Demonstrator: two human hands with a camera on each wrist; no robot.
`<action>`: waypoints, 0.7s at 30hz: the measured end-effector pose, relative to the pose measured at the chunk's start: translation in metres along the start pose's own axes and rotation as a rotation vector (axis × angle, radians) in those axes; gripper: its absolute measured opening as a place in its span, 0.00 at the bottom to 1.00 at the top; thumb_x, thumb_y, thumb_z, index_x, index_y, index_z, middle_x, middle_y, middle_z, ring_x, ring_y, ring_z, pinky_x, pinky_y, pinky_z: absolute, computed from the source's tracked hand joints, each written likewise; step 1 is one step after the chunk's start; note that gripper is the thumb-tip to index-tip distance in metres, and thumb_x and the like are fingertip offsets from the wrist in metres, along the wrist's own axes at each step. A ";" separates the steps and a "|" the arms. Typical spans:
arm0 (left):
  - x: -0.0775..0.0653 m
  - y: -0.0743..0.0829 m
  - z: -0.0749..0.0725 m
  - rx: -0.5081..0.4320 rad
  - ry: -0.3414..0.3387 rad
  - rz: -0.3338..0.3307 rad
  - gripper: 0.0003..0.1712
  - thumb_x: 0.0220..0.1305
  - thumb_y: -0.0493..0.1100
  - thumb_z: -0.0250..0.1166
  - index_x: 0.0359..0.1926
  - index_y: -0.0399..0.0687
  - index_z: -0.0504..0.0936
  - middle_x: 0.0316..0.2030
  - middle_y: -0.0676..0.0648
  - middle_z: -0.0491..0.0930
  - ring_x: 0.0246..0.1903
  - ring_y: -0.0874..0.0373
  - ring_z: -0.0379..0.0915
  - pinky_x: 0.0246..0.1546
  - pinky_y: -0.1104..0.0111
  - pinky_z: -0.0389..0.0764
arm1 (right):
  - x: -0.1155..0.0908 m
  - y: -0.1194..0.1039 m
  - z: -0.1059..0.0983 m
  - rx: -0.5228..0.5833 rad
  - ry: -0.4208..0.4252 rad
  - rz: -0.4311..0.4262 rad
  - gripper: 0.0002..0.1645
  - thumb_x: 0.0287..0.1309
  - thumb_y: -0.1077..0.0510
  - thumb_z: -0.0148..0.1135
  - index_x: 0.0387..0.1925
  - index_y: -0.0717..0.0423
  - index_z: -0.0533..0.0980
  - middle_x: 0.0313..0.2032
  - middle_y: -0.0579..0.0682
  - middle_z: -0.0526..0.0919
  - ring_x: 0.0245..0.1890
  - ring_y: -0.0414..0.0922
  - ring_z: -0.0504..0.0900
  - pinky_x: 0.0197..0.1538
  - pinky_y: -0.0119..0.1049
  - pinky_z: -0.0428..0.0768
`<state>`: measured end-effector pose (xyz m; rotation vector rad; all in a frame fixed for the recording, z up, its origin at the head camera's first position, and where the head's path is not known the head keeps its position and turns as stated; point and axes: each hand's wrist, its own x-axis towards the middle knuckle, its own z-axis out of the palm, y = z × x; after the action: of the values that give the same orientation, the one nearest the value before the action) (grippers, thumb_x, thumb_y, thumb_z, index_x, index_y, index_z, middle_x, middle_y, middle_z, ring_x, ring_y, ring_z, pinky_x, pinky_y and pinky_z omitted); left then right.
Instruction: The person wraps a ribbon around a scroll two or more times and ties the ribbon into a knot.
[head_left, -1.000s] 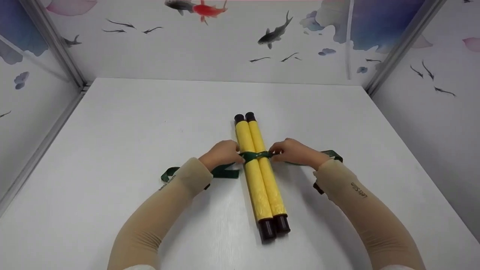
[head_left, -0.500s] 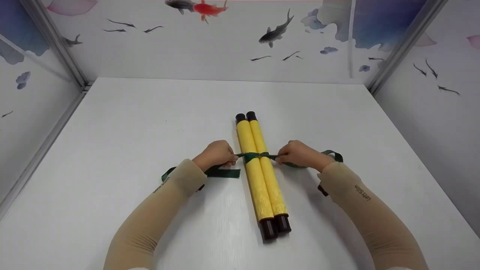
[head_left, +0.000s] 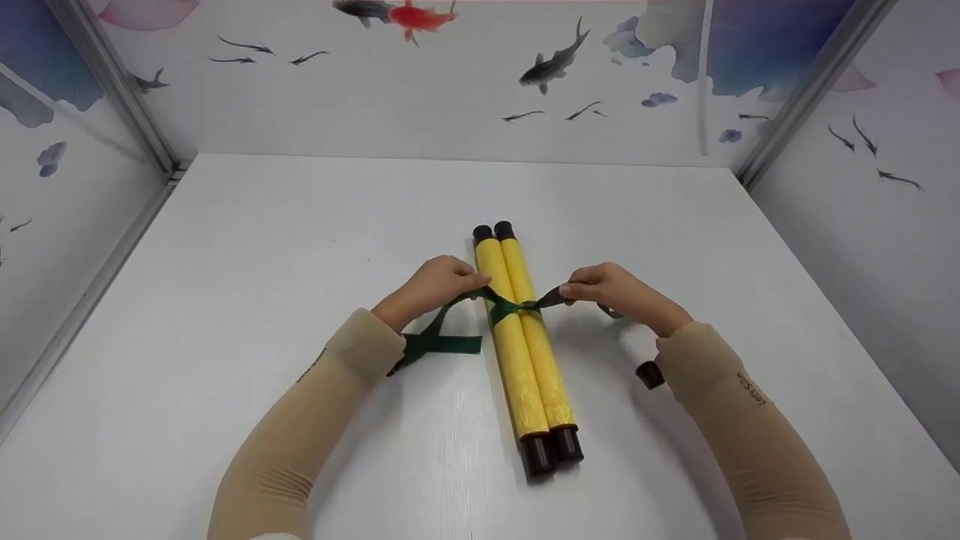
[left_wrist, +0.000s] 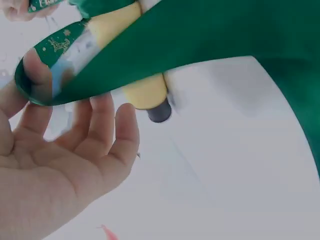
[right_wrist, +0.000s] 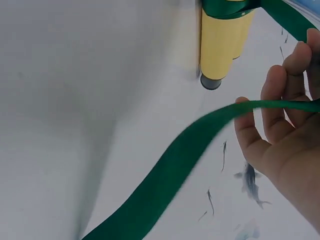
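Two yellow scroll-like rolls (head_left: 517, 360) with dark end caps lie side by side on the white table. A green ribbon (head_left: 504, 309) with small gold print wraps round their middle and crosses on top. My left hand (head_left: 444, 283) pinches one ribbon end between thumb and finger, just left of the rolls; its tail hangs below the wrist. In the left wrist view the ribbon (left_wrist: 150, 55) loops round the thumb, the other fingers loosely bent. On the right, my right hand (head_left: 619, 289) pinches the other end. Its tail (right_wrist: 175, 160) runs across the fingers in the right wrist view.
The white table (head_left: 300, 217) is bounded by a back wall (head_left: 435, 112) painted with fish and by side walls with metal corner posts. A flat ribbon end (head_left: 457, 345) lies on the table left of the rolls.
Both hands first drew apart, pulling the ribbon taut across the rolls. Now they are raised, the left shifted back toward the rolls, and the ribbon ends slant upward from the crossing.
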<state>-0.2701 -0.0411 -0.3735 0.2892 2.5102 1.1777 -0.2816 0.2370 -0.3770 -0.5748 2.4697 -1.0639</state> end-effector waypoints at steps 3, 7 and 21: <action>-0.001 0.006 0.005 -0.094 0.039 0.017 0.21 0.56 0.58 0.53 0.36 0.47 0.80 0.31 0.50 0.74 0.33 0.57 0.65 0.37 0.66 0.68 | -0.002 -0.001 0.000 0.084 0.020 -0.016 0.23 0.50 0.39 0.54 0.37 0.51 0.77 0.37 0.49 0.76 0.38 0.47 0.68 0.40 0.42 0.66; -0.004 0.014 0.012 -0.256 0.051 0.058 0.24 0.58 0.59 0.51 0.41 0.45 0.78 0.39 0.49 0.75 0.42 0.57 0.67 0.47 0.64 0.66 | -0.005 -0.008 0.001 0.224 0.034 -0.055 0.22 0.53 0.42 0.52 0.43 0.51 0.76 0.44 0.49 0.76 0.45 0.45 0.71 0.50 0.46 0.66; -0.004 0.028 0.022 -0.533 0.032 0.257 0.19 0.57 0.54 0.55 0.42 0.45 0.70 0.41 0.48 0.72 0.42 0.55 0.66 0.48 0.66 0.67 | -0.001 -0.023 0.010 0.633 0.076 -0.221 0.22 0.59 0.51 0.48 0.43 0.65 0.74 0.45 0.58 0.75 0.50 0.52 0.67 0.56 0.42 0.61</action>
<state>-0.2568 -0.0094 -0.3641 0.4575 2.1183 1.9031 -0.2712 0.2177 -0.3661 -0.6087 1.9806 -1.8732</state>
